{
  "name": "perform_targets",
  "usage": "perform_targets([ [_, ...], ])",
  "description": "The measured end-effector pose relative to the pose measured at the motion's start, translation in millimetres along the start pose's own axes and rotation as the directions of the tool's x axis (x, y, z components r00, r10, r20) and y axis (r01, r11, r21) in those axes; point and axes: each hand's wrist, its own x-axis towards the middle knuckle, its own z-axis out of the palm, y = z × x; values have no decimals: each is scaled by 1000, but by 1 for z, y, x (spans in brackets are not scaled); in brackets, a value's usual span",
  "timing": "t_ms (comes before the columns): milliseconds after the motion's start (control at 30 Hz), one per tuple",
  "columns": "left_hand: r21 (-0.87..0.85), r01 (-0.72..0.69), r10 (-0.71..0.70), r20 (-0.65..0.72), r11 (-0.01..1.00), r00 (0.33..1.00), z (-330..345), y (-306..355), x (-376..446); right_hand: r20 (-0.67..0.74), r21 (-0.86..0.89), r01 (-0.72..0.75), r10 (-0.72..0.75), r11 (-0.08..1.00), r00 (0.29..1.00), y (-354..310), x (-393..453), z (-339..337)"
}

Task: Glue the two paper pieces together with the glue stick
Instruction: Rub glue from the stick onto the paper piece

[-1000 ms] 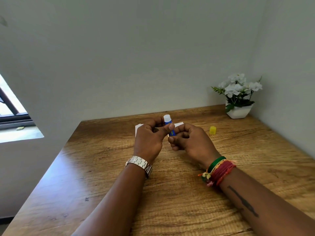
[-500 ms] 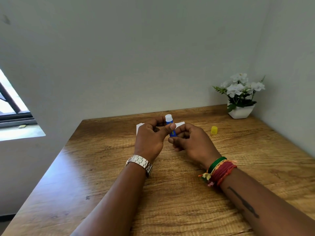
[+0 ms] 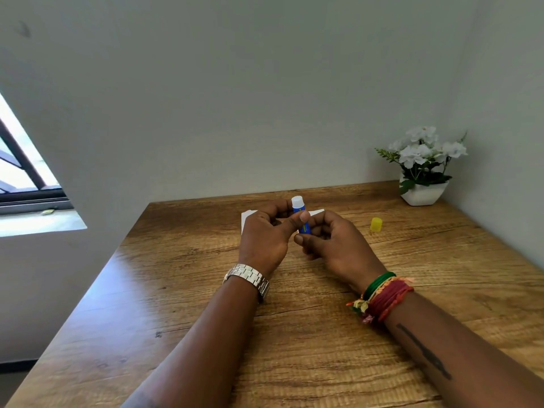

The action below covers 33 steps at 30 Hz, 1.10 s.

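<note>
A blue glue stick [image 3: 301, 217] with its white tip exposed stands upright between both hands above the wooden table [image 3: 182, 290]. My left hand [image 3: 265, 237] grips its upper body, the thumb pressed across the blue barrel. My right hand [image 3: 332, 242] holds the lower end with curled fingers. White paper [image 3: 246, 217] lies flat on the table behind the hands, mostly hidden; only its left corner and a strip on the right show. I cannot tell the two pieces apart. The yellow cap [image 3: 376, 224] sits on the table to the right.
A white pot of white flowers [image 3: 422, 169] stands at the table's back right corner against the wall. Walls close the table at the back and right. A window [image 3: 20, 178] is at the left, beyond the table's left edge.
Both hands keep the same grip on the glue stick. The right fingers shifted slightly at its base, and the white tip now stands a little higher.
</note>
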Motion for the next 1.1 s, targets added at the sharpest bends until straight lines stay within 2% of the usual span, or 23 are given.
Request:
perform_targets([
  [300,-37,31,-32,-7,999,999,-3,-1,3,91,106,1,-10,994,996,0,-1,-2],
  [467,-45,44,-44,-6,998,999,-4,-2,3,34,102,-1,-3,995,999,-2,-1,0],
  [633,11,37,-37,19,999,999,-2,-3,2,-37,-13,34,-35,999,999,-1,0,-3],
  [1100,-19,87,-87,6,996,996,-4,-6,3,59,93,21,-26,995,998,-4,-2,-1],
])
